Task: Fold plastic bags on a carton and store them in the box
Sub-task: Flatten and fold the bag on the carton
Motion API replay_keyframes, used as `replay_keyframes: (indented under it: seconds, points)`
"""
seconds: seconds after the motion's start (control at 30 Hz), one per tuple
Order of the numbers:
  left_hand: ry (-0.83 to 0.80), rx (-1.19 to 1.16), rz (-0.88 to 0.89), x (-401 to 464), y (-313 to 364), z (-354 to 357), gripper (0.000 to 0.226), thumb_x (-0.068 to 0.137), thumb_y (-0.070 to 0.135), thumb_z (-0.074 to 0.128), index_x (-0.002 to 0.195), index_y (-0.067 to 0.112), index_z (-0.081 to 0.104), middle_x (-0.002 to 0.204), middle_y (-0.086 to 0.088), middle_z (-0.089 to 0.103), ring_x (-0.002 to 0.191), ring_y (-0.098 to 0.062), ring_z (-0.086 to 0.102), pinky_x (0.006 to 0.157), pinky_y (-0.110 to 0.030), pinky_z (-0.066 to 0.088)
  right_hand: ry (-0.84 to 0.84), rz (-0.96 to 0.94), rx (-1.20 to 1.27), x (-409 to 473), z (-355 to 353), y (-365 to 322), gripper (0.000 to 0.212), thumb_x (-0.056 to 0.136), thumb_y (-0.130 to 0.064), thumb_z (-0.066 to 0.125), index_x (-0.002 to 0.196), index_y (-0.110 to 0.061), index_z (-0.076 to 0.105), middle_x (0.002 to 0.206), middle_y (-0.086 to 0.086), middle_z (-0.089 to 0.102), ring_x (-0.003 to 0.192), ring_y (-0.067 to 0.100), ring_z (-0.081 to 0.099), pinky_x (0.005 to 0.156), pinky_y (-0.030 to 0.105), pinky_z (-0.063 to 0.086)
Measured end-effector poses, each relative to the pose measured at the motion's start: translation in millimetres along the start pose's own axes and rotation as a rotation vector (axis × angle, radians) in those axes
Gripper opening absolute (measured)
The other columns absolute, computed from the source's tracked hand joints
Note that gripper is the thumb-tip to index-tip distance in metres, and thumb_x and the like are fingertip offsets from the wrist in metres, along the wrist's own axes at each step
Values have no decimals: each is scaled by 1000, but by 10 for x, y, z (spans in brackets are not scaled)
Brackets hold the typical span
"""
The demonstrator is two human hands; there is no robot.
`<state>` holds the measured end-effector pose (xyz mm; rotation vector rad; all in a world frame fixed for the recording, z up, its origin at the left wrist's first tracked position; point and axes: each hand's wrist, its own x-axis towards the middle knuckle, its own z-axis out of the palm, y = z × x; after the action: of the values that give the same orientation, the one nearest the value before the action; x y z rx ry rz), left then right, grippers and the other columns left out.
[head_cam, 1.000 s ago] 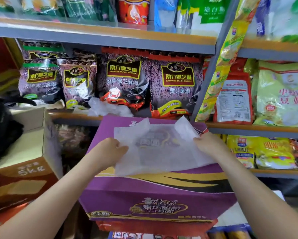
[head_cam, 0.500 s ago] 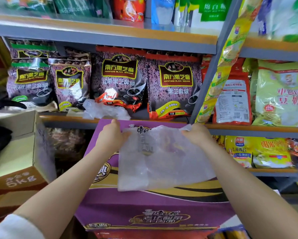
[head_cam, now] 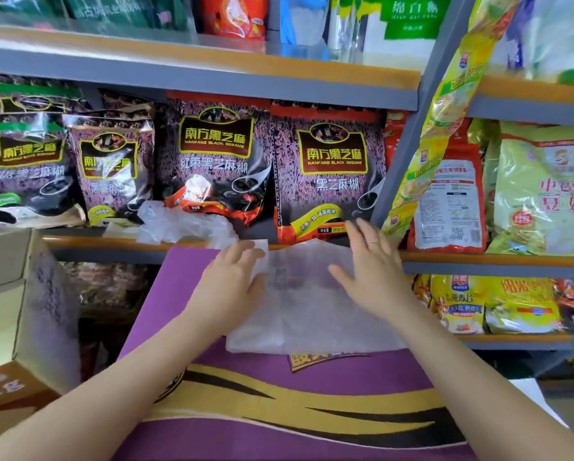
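Observation:
A thin translucent white plastic bag lies flat on the far half of a purple and yellow carton. My left hand rests flat on the bag's left edge, fingers spread over a folded white corner. My right hand lies palm down on the bag's upper right part, fingers apart. Neither hand grips the bag; both press it onto the carton. A crumpled heap of more clear plastic bags sits on the shelf edge just beyond the carton.
A brown cardboard box stands open at the left. Shelves behind hold sesame powder packs and yellow-green food bags. A grey upright post rises just beyond my right hand.
The bag was held up by its top corners half a second ago; now it lies flat on the carton, and both hands have let go and spread open on it.

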<state>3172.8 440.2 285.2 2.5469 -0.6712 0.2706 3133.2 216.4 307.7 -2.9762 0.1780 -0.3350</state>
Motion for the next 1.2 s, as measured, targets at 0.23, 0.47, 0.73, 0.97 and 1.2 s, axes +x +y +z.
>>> replay_keyframes:
  seconds: [0.23, 0.47, 0.73, 0.97, 1.2]
  points:
    - [-299, 275, 66, -519, 147, 59, 88, 89, 62, -3, 127, 7, 55, 133, -11, 53, 120, -28, 54, 99, -40, 39, -431, -227, -25, -54, 126, -366, 60, 95, -55, 27, 149, -31, 17, 159, -3, 6, 145, 22, 10, 115, 39, 13]
    - [-415, 267, 34, -592, 182, 15, 113, 59, 85, -1, 146, 14, -12, 156, 0, -12, 143, -14, -10, 111, -25, -10, -399, -164, -172, -49, 326, -397, 75, 89, -67, 18, 150, -28, -1, 159, -1, -4, 146, 26, 0, 115, 48, 7]
    - [-167, 279, 1, -245, 120, -16, 114, 58, 84, -8, 130, 13, 45, 153, -8, 21, 138, -26, 20, 109, -40, 16, -342, -131, -144, -126, 378, -397, 74, 89, -67, 18, 149, -29, -3, 159, -4, -7, 145, 25, -2, 114, 48, 7]
    - [-452, 359, 9, -206, 25, 101, 153, 22, 98, -12, 145, 8, -12, 154, -16, -15, 143, -27, -13, 116, -41, -4, -279, -122, -98, -236, 326, -404, 79, 88, -69, 17, 150, -24, -4, 158, 0, -13, 146, 22, -6, 116, 43, -1]
    - [-547, 421, 34, -115, 58, 77, 155, 20, 101, -3, 145, 11, -13, 153, -19, -18, 141, -35, -16, 116, -46, -1, -277, -40, -182, -456, 160, 114, 129, 45, -95, -10, 149, -18, -11, 158, -1, -15, 145, 13, -14, 117, 39, -8]
